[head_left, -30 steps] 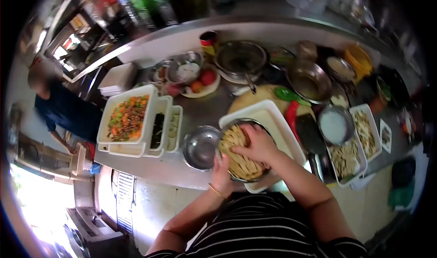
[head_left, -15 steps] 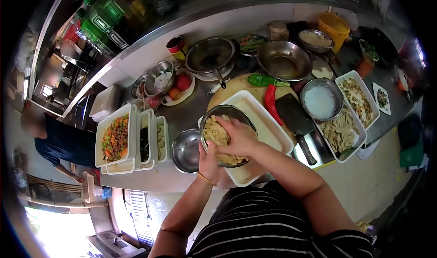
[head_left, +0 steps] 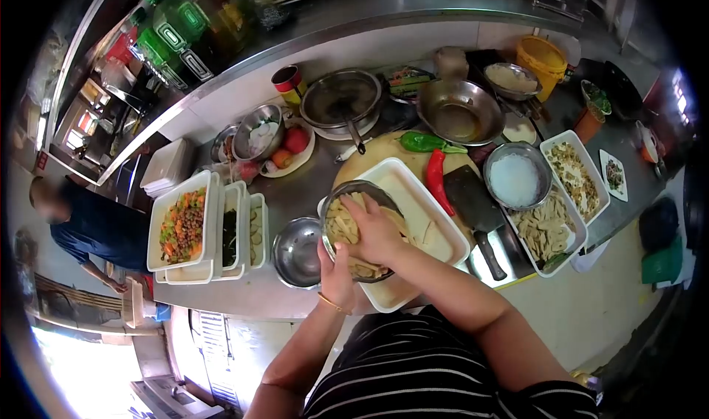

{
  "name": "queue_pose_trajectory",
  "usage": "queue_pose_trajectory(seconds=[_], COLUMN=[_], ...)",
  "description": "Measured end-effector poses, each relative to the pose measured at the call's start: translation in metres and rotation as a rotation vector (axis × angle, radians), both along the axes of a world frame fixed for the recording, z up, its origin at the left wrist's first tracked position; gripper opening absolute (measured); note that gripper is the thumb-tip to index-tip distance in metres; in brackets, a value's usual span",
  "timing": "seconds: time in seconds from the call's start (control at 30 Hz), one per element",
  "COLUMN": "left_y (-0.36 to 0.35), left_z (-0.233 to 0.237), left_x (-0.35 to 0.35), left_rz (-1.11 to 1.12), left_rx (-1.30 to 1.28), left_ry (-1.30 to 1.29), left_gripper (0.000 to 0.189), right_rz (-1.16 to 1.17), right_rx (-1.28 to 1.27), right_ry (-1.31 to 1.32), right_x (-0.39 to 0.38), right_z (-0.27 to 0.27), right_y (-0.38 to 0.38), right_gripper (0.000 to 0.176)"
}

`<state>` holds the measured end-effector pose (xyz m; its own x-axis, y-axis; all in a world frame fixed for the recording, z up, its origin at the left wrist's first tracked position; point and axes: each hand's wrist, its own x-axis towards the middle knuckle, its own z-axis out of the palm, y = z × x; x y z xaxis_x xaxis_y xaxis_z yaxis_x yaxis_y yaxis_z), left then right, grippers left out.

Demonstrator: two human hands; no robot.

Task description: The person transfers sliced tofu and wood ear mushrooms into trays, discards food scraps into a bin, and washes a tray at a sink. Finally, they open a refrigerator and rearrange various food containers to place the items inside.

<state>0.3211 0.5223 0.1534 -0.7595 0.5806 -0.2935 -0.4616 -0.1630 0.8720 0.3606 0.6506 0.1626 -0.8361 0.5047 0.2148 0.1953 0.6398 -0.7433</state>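
Observation:
My left hand [head_left: 337, 277] grips the near left rim of a metal bowl [head_left: 384, 192] that is tilted over a white tray [head_left: 452, 262]. Pale sliced strips [head_left: 343, 225] fill the bowl. My right hand [head_left: 375, 234] lies on the strips inside it, fingers spread. A few strips rest in the white tray, to the right of the bowl. Another metal bowl [head_left: 298, 253] stands just left of my left hand, with nothing visible in it. Behind the tray is a round board [head_left: 362, 165] with a red pepper [head_left: 437, 182], a green pepper [head_left: 428, 142] and a cleaver [head_left: 473, 200].
White trays of diced vegetables [head_left: 182, 227] stand at the left. At the right are a bowl of white contents [head_left: 519, 177] and a tray of pale slices [head_left: 543, 230]. A pan [head_left: 461, 110] sits behind. A person [head_left: 100, 223] in dark clothing stands at the far left.
My right hand's fingers have spread over the strips, and some strips now lie in the white tray. The view has shifted slightly.

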Motion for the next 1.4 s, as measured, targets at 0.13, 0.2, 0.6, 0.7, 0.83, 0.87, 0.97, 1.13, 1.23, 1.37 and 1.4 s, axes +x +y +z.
queue_pose_trajectory(seconds=[0.13, 0.2, 0.6, 0.7, 0.83, 0.87, 0.97, 1.13, 1.23, 1.37, 1.4], left_y=[-0.006, -0.011, -0.035, -0.040, -0.047, -0.048, -0.046, -0.044, -0.039, -0.036, -0.035], left_z=[-0.003, 0.007, 0.007, 0.008, -0.011, -0.012, -0.011, 0.001, -0.002, 0.010, 0.009], left_x=[-0.008, -0.009, -0.048, -0.057, -0.073, -0.074, -0.076, -0.071, -0.063, -0.052, -0.053], left_rz=[0.009, 0.044, 0.235, 0.295, 0.217, 0.204, 0.165, 0.166, 0.181, 0.091, 0.083], left_rx=[0.001, -0.028, 0.035, 0.108, 0.267, 0.286, 0.332, 0.358, 0.403, 0.608, 0.607], left_ry=[-0.014, -0.067, 0.168, -0.069, -0.109, -0.120, -0.154, -0.190, -0.180, -0.438, -0.441], left_gripper=[0.054, 0.050, 0.044, 0.050, 0.049, 0.049, 0.050, 0.054, 0.058, 0.062, 0.062], right_rz=[0.054, 0.073, 0.065, 0.094, 0.103, 0.050, -0.033, -0.132, -0.003, 0.036, 0.030], right_rx=[-0.118, -0.255, -0.827, -1.056, -0.315, -0.179, -0.004, -0.201, 0.039, 0.055, -0.021], right_ry=[0.002, 0.061, 0.179, 0.151, 0.015, -0.054, -0.167, 0.268, 0.315, 0.438, 0.454], right_x=[-0.010, -0.011, 0.011, 0.026, 0.031, 0.033, 0.033, 0.020, 0.014, 0.009, 0.008], right_z=[-0.022, -0.022, -0.021, -0.021, -0.053, -0.032, -0.011, -0.001, 0.031, 0.044, 0.041], right_y=[0.007, 0.013, 0.046, 0.044, 0.064, 0.067, 0.079, 0.079, 0.057, 0.043, 0.043], right_gripper=[0.073, 0.068, 0.061, 0.066, 0.050, 0.042, 0.033, 0.023, 0.024, 0.021, 0.021])
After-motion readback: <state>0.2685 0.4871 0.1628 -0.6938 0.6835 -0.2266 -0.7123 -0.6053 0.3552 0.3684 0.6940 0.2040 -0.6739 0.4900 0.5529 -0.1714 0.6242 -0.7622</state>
